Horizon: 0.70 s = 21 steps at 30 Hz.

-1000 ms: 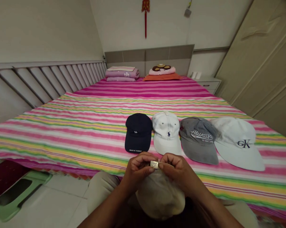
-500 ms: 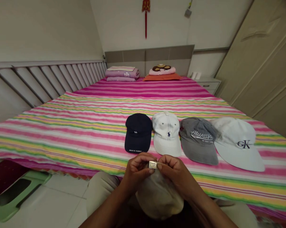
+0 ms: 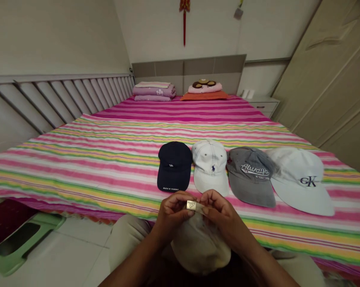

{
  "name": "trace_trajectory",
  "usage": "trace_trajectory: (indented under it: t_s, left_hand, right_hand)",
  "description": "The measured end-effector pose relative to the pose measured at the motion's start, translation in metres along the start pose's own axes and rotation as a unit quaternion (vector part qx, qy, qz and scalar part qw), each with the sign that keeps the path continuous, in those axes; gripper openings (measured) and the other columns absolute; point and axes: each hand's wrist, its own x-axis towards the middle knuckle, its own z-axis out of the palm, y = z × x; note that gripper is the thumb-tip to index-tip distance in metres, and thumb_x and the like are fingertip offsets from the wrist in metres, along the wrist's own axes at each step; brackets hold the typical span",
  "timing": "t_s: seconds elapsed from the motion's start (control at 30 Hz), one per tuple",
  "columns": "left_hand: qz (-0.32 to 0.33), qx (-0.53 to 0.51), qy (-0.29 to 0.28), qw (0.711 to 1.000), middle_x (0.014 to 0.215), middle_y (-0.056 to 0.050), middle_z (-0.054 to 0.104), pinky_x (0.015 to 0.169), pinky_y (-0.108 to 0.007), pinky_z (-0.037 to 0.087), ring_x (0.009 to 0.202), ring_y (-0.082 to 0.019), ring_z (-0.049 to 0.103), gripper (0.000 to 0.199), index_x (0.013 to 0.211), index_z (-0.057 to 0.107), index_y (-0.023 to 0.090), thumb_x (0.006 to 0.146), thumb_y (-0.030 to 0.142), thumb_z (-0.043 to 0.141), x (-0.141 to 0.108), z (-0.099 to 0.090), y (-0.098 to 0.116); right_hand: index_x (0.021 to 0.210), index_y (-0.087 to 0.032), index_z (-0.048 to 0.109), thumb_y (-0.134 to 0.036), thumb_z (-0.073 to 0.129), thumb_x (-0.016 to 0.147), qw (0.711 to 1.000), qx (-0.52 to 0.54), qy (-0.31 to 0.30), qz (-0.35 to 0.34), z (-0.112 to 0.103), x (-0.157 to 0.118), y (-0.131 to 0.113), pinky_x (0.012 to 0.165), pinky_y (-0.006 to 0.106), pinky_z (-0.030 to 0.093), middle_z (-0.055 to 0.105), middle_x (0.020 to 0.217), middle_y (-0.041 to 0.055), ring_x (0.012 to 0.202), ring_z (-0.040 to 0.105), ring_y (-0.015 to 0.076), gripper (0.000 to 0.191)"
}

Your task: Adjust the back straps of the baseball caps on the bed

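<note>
A beige cap point(image 3: 200, 249) hangs over my lap, its back strap at the top. On that strap sits a shiny metal buckle point(image 3: 191, 205). My left hand point(image 3: 171, 213) is closed on the cap at the buckle's left side, thumb just below it. My right hand point(image 3: 221, 211) pinches the strap to the right of the buckle. Beyond my hands several caps lie in a row on the bed: a navy cap point(image 3: 174, 165), a white cap with a small rider logo point(image 3: 209, 163), a grey "Always" cap point(image 3: 251, 173) and a white "CK" cap point(image 3: 302, 179).
The striped sheet point(image 3: 93, 159) covers the bed in front of me. Folded bedding point(image 3: 154, 92) and a pink-and-orange pile point(image 3: 204, 92) rest by the headboard point(image 3: 168, 71). A green stool point(image 3: 33, 239) stands on the floor at left. A railing point(image 3: 78, 95) borders the bed.
My right fingers have shifted slightly right, away from the buckle, and more strap shows between them. Both hands are a touch higher. The row of caps stays put.
</note>
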Motion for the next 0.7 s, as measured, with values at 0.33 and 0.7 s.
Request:
trace_trajectory:
  t_s: [0.33,0.7]
  left_hand:
    - [-0.034,-0.019,-0.026,0.999,0.082,-0.003,0.06,0.07,-0.027,0.043,0.077,-0.015,0.056,0.023,0.079,0.067,0.018,0.057,0.014,0.073,-0.001,0.002,0.0]
    - [-0.071,-0.061,-0.018,0.995,0.079,-0.001,0.057,0.06,-0.021,0.039,0.068,-0.01,0.051,0.025,0.079,0.065,0.017,0.056,0.016,0.074,-0.001,-0.001,-0.001]
  right_hand:
    - [0.066,-0.019,0.042,-0.033,0.069,0.061,0.999,0.038,0.001,-0.005,0.003,0.002,0.005,0.046,0.021,0.02,0.039,0.052,-0.0077,0.047,0.029,0.0063,0.031]
    - [0.061,-0.017,0.049,-0.033,0.063,0.066,0.999,-0.032,-0.008,-0.001,-0.008,0.004,0.011,0.046,0.022,0.021,0.041,0.053,-0.0057,0.049,0.03,0.0073,0.022]
